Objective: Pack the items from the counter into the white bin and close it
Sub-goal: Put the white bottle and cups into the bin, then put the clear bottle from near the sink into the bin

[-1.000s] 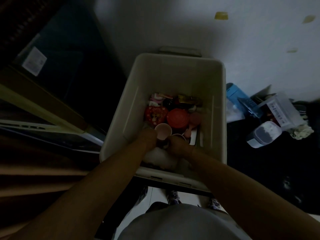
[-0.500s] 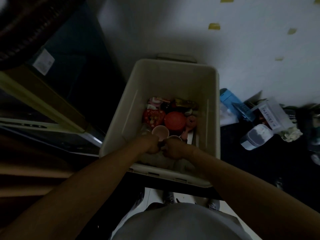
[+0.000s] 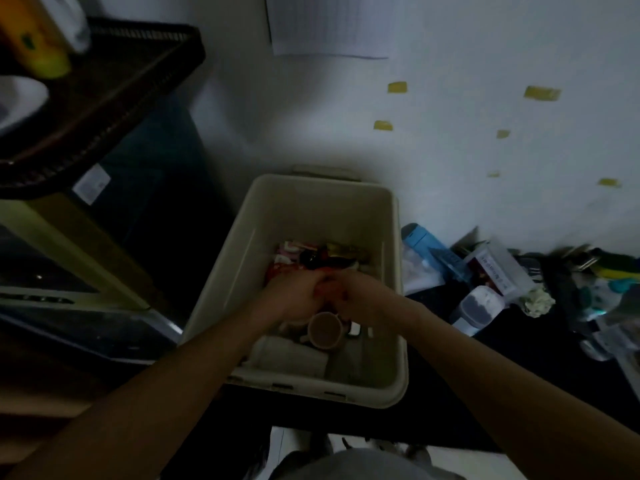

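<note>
Left hand [image 3: 294, 299], right hand [image 3: 363, 299] meet low in bin [image 3: 311, 209], fingers curled, maybe fitting something in tight. What they hold: can't tell. Cup [image 3: 325, 330] just near.

The light is dim. A white wall [image 3: 485, 46] at upper right bears yellow tape scraps [image 3: 542, 92]. A dark shelf [image 3: 114, 81] stands upper left.

Smooth matt plastic white bin [image 3: 313, 216]

Dim home storage corner: bin [image 3: 311, 209], cluttered containers [image 3: 498, 268].
</note>
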A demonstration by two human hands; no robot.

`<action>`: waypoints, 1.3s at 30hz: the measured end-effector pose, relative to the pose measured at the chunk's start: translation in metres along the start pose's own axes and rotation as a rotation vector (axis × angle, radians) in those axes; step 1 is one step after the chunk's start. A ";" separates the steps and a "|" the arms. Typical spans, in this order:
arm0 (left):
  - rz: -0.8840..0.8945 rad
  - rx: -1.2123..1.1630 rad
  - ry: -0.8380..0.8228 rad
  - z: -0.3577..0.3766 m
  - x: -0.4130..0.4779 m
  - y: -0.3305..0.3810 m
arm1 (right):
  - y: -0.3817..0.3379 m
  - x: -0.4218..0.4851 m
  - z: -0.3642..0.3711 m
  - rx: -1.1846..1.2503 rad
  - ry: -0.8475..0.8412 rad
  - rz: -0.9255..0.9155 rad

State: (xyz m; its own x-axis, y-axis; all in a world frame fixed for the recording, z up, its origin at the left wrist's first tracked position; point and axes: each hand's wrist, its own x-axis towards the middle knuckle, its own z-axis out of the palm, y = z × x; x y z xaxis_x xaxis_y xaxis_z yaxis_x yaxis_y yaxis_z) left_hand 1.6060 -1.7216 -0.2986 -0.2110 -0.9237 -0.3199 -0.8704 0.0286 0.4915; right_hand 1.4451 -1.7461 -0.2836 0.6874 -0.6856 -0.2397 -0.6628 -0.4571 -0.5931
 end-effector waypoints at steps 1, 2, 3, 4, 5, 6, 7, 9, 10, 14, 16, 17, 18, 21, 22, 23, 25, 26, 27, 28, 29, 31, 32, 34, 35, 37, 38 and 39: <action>0.026 -0.017 0.022 -0.005 0.000 0.007 | 0.003 -0.002 -0.008 0.004 0.025 -0.001; 0.052 -0.036 0.054 -0.010 0.000 0.014 | 0.006 -0.006 -0.015 0.043 0.062 0.021; 0.078 -0.051 0.099 -0.015 0.002 0.023 | 0.010 -0.011 -0.025 0.081 0.111 0.039; 0.098 -0.062 0.157 -0.019 0.004 0.030 | 0.014 -0.016 -0.032 0.112 0.159 0.048; 0.124 -0.058 0.219 -0.022 0.008 0.039 | 0.018 -0.023 -0.042 0.116 0.203 0.044; 0.153 -0.039 0.269 -0.025 0.012 0.047 | 0.022 -0.028 -0.049 0.086 0.249 0.033; 0.173 -0.011 0.301 -0.027 0.016 0.054 | 0.028 -0.034 -0.056 0.046 0.303 0.031; 0.217 0.042 0.325 -0.027 0.028 0.074 | 0.041 -0.049 -0.070 0.017 0.395 0.054; 0.234 0.054 0.326 -0.026 0.032 0.080 | 0.046 -0.054 -0.072 0.025 0.408 0.060; 0.293 0.096 0.291 -0.011 0.055 0.114 | 0.077 -0.083 -0.084 0.077 0.425 0.102; 0.306 0.109 0.280 -0.002 0.065 0.131 | 0.096 -0.095 -0.085 0.092 0.432 0.136; 0.321 0.108 0.268 0.005 0.072 0.143 | 0.108 -0.104 -0.087 0.109 0.431 0.171; 0.328 0.101 0.256 0.008 0.075 0.149 | 0.116 -0.108 -0.086 0.119 0.434 0.189; 0.385 0.099 0.227 0.026 0.089 0.176 | 0.144 -0.131 -0.089 0.156 0.490 0.262; 0.401 0.101 0.218 0.033 0.093 0.185 | 0.153 -0.139 -0.090 0.159 0.507 0.271; 0.419 0.104 0.211 0.040 0.098 0.195 | 0.162 -0.148 -0.091 0.163 0.521 0.280; 0.460 0.107 0.208 0.057 0.107 0.220 | 0.184 -0.168 -0.094 0.172 0.529 0.315; 0.474 0.107 0.208 0.063 0.110 0.228 | 0.192 -0.175 -0.095 0.172 0.527 0.338; 0.494 0.107 0.195 0.071 0.115 0.241 | 0.202 -0.186 -0.097 0.172 0.534 0.370; 0.510 0.111 0.180 0.077 0.119 0.251 | 0.211 -0.195 -0.098 0.168 0.545 0.395; 0.526 0.125 0.159 0.085 0.124 0.262 | 0.221 -0.206 -0.100 0.167 0.560 0.417; 0.546 0.165 0.122 0.096 0.133 0.280 | 0.237 -0.222 -0.103 0.172 0.589 0.444; 0.560 0.179 0.111 0.103 0.138 0.291 | 0.246 -0.233 -0.106 0.178 0.600 0.461; 0.574 0.172 0.098 0.112 0.145 0.307 | 0.258 -0.246 -0.110 0.172 0.608 0.478; 0.584 0.167 0.093 0.117 0.148 0.315 | 0.264 -0.252 -0.113 0.171 0.617 0.482; 0.619 0.164 0.091 0.130 0.156 0.336 | 0.282 -0.268 -0.118 0.158 0.644 0.491; 0.632 0.163 0.084 0.135 0.159 0.342 | 0.288 -0.272 -0.120 0.149 0.666 0.506; 0.643 0.160 0.079 0.142 0.165 0.352 | 0.298 -0.280 -0.123 0.154 0.689 0.536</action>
State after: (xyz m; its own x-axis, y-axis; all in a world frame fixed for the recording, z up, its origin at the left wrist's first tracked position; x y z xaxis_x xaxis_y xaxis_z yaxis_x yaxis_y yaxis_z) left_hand 1.2013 -1.8093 -0.2935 -0.6819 -0.7290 0.0597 -0.6390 0.6334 0.4364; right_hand 1.0186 -1.7604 -0.2993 -0.0683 -0.9973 -0.0283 -0.7630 0.0705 -0.6425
